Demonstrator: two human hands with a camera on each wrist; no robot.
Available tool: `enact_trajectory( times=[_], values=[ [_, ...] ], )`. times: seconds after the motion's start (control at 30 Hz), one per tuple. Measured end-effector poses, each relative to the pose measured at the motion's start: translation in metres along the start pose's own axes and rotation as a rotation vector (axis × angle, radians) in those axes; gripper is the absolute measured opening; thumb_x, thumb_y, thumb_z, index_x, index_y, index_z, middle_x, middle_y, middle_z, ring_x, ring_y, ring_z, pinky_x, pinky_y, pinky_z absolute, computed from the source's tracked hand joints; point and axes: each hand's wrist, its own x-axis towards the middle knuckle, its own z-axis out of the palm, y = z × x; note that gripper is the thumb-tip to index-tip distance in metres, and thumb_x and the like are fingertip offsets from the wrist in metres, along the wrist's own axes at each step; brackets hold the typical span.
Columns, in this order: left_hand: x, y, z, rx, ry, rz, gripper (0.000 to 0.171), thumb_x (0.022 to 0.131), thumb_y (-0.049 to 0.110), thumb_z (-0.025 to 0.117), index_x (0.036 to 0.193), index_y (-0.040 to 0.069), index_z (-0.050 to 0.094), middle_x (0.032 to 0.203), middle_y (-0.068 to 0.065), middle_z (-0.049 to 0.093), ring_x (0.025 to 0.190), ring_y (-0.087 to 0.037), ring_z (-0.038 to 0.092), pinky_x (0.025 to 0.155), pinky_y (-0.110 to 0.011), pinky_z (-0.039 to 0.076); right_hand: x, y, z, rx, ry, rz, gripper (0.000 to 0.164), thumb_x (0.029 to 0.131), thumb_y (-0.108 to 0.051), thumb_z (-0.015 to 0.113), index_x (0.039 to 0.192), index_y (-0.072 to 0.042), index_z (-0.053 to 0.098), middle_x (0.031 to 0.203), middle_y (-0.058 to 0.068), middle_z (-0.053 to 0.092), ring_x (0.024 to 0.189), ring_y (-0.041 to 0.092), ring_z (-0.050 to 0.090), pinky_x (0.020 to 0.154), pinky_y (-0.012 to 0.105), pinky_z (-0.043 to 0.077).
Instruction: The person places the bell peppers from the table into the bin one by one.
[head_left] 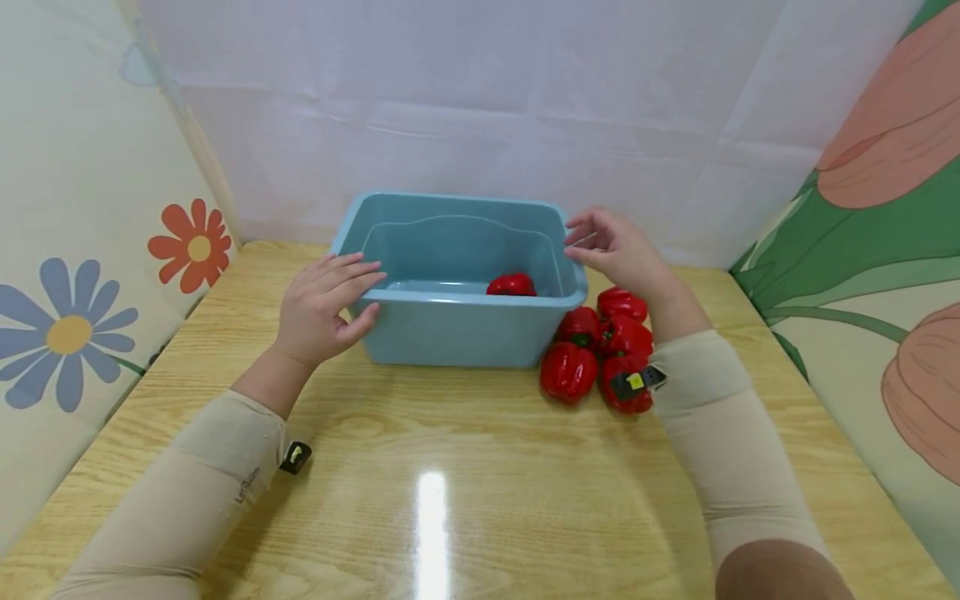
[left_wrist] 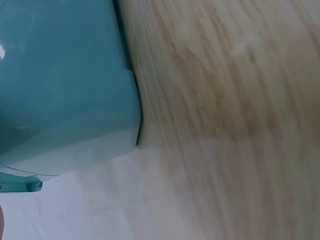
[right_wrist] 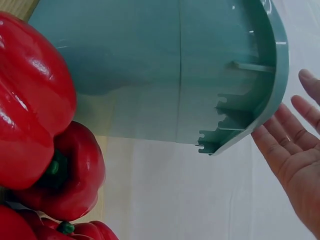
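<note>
Left hand [head_left: 318,304]: fingers straight and side by side over the left rim of the blue bin [head_left: 457,333], thumb apart, nothing pinched. Weight put on that one side could tilt or skid the bin.
Right hand [head_left: 618,250]: fingers loosely bent, thumb apart, tips at the far right part of the rim. The contact looks slight, so a lift or tug from here could slip off and leave the load to the left.
Blue bin: upright between the hands. Uneven pulls could twist it; a shove rightward could drive it into the loose peppers.
Pepper inside [head_left: 512,285]: low in the bin, toward the right. Being round, it could roll and knock the wall if the bin tips.
Loose peppers [head_left: 627,336]: about five, bunched on the right, just beside the bin; whether any touches it I cannot tell.
Right cuff [head_left: 697,371]: its black device [head_left: 636,382] overlaps the near right pepper in the head view; dropping the wrist could nudge the bunch.
Counter [head_left: 360,500]: glossy wood, probably slick, so a knocked pepper could roll away.
</note>
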Motion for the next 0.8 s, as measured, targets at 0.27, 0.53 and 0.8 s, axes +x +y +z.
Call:
enact_trajectory(
  times=[0.27, 0.53, 0.8],
  values=[
    [-0.0005, 0.0004, 0.0017, 0.0, -0.013, -0.004, 0.04, 0.082, 0.034, 0.053, 0.105, 0.006, 0.069, 0.105, -0.011, 0.067, 0.104, -0.032, 0.059, 0.09, -0.052, 0.042, -0.0016, 0.0008, -0.0009, -0.021, -0.029, 0.017, 0.041, 0.086, -0.023, 0.062, 0.122, -0.012, 0.047, 0.111, 0.007, 0.057, 0.103, 0.022, 0.057, 0.089, 0.04, 0.047],
    [0.0001, 0.0008, 0.0031, -0.012, 0.001, 0.003, 0.039, 0.082, 0.034, 0.054, 0.105, 0.005, 0.069, 0.104, -0.011, 0.067, 0.102, -0.034, 0.06, 0.09, -0.052, 0.041, -0.0033, 0.0021, -0.0022, -0.017, -0.033, -0.008, 0.041, 0.086, -0.023, 0.062, 0.122, -0.011, 0.047, 0.111, 0.008, 0.058, 0.1, 0.022, 0.057, 0.088, 0.04, 0.047],
    [0.001, 0.0017, 0.004, -0.012, 0.018, 0.0, 0.039, 0.081, 0.034, 0.055, 0.103, 0.006, 0.07, 0.103, -0.01, 0.068, 0.102, -0.032, 0.06, 0.089, -0.053, 0.042, -0.0076, 0.001, -0.0039, 0.006, -0.035, -0.029, 0.039, 0.087, -0.022, 0.061, 0.122, -0.01, 0.048, 0.11, 0.009, 0.059, 0.101, 0.021, 0.057, 0.09, 0.04, 0.045]
  ],
)
